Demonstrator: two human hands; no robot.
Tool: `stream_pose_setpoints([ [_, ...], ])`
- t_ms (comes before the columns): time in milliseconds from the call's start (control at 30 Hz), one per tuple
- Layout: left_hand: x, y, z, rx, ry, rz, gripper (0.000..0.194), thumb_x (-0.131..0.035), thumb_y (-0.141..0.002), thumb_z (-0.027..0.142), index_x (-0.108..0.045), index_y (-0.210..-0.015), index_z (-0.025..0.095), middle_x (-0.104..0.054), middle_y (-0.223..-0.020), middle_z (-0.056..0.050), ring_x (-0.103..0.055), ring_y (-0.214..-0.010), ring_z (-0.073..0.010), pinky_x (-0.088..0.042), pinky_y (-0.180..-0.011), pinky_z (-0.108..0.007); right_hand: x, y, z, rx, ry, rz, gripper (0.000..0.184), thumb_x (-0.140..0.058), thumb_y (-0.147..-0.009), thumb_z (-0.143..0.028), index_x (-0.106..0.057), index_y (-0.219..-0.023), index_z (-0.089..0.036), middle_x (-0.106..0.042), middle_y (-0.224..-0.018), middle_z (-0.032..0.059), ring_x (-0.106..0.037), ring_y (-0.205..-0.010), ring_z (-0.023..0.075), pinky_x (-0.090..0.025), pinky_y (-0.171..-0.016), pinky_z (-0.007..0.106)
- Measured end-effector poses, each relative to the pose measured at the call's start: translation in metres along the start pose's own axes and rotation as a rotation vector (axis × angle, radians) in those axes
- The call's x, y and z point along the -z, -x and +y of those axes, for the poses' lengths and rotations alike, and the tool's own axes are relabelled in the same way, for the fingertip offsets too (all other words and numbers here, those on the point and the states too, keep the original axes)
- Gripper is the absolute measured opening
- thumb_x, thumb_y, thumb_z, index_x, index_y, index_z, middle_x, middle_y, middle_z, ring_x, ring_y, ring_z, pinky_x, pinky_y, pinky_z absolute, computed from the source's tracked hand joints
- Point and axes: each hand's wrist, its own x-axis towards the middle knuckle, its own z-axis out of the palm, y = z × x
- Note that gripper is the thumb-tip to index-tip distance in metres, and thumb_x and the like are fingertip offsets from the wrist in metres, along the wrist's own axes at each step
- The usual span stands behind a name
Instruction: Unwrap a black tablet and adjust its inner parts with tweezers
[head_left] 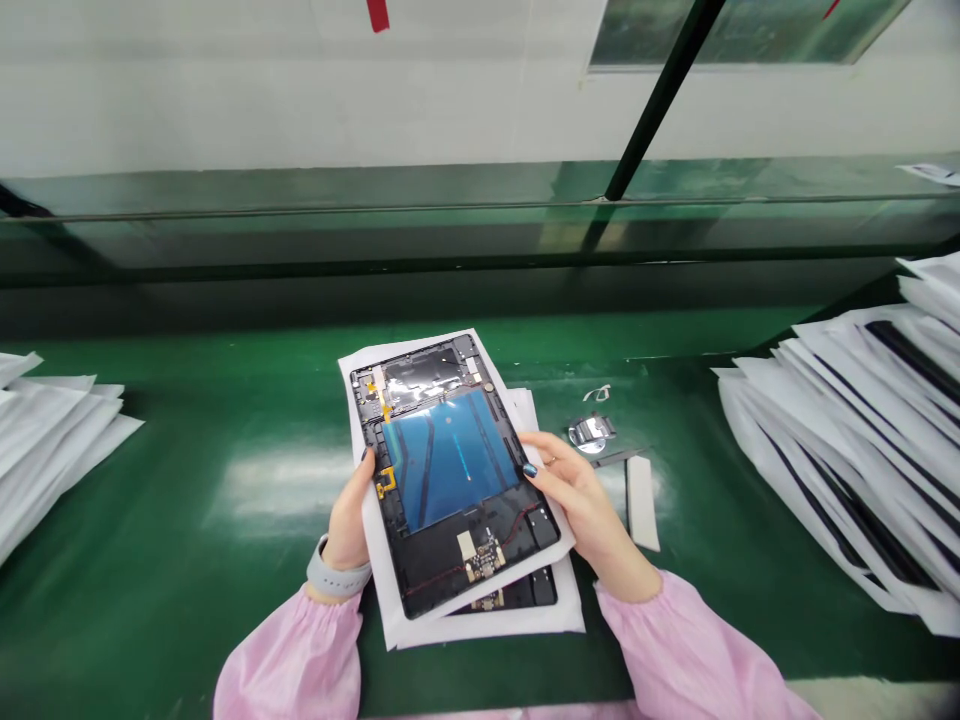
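2 hands frame the open tablet at its edges

And here we are, with the opened tablet in both hands, tilted slightly out of square, its blue panel facing up. It lies on a white sheet, and just below them pokes the corner of a 2nd tablet on another sheet.

The left hand holds the tablet's left edge, thumb at the rim, fingers hidden from us. The right hand has the opposite edge, thumb pressed over the rim. A narrow, edge-only hold from both!

The step in hand looks like handling or lining up this unit; whether it is being lifted or laid down, I cannot tell. Any move from here seems to call for level, matched hands, with thumbs clear of the exposed circuitry.

Right of the tablet: a pale strip and a small silvery part. Farther right, a big stack of white sheets; well off to its left, another pile.
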Motion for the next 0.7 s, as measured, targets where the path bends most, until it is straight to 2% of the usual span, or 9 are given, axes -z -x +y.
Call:
stream_pose_setpoints([
  [100,0.007,-0.003,-0.001,0.001,-0.031,-0.098,0.036,-0.047,-0.095,0.032,-0.079,-0.098,0.015,-0.079,-0.095,-0.012,-0.069,-0.109,-0.0303,-0.050,-0.104,-0.042,-0.001,0.000,-0.001,-0.071,-0.141,0.052,0.067,-0.079,-0.078,-0.028,-0.048,-0.137,-0.030,-0.074,-0.088,0.0013,-0.070,-0.072,0.0201,-0.057,-0.067,0.031],
  [167,0.013,-0.005,-0.002,-0.014,-0.043,-0.213,0.033,-0.050,-0.095,0.031,-0.078,-0.102,0.014,-0.079,-0.097,-0.010,-0.071,-0.105,-0.0292,-0.050,-0.105,-0.041,-0.001,0.000,-0.003,-0.143,-0.181,0.098,0.073,-0.081,-0.074,-0.026,-0.047,-0.139,-0.029,-0.074,-0.082,-0.0003,-0.068,-0.066,0.0184,-0.055,-0.062,0.027],
  [267,0.018,-0.008,-0.003,-0.028,-0.038,-0.403,0.030,-0.053,-0.096,0.030,-0.077,-0.107,0.016,-0.079,-0.096,-0.007,-0.072,-0.101,-0.0266,-0.049,-0.105,-0.038,0.000,-0.001,-0.003,-0.231,-0.161,0.115,0.052,-0.081,-0.073,-0.030,-0.065,-0.122,-0.023,-0.072,-0.074,-0.0006,-0.064,-0.059,0.0159,-0.050,-0.055,0.023],
  [333,0.019,-0.008,-0.004,-0.011,-0.036,-0.470,0.030,-0.053,-0.097,0.032,-0.076,-0.110,0.017,-0.079,-0.094,-0.006,-0.072,-0.101,-0.0258,-0.049,-0.105,-0.036,0.001,-0.001,-0.003,-0.246,-0.138,0.092,0.039,-0.082,-0.071,-0.034,-0.073,-0.106,-0.019,-0.073,-0.074,0.0015,-0.064,-0.059,0.0162,-0.050,-0.055,0.024],
  [433,0.016,-0.007,-0.004,0.018,-0.049,-0.496,0.029,-0.058,-0.096,0.035,-0.076,-0.110,0.017,-0.079,-0.093,-0.006,-0.073,-0.100,-0.0264,-0.050,-0.104,-0.036,0.001,0.000,-0.002,-0.247,-0.126,0.072,0.033,-0.084,-0.070,-0.035,-0.076,-0.097,-0.019,-0.075,-0.077,0.0029,-0.066,-0.063,0.0173,-0.051,-0.058,0.024],
  [700,0.012,-0.008,-0.005,0.014,-0.042,-0.469,0.030,-0.068,-0.090,0.036,-0.075,-0.113,0.018,-0.079,-0.095,-0.003,-0.074,-0.094,-0.0243,-0.056,-0.096,-0.033,-0.002,0.002,-0.004,-0.225,-0.108,0.061,0.035,-0.083,-0.073,-0.038,-0.074,-0.102,-0.021,-0.076,-0.085,0.0030,-0.069,-0.073,0.0198,-0.053,-0.064,0.026],
])
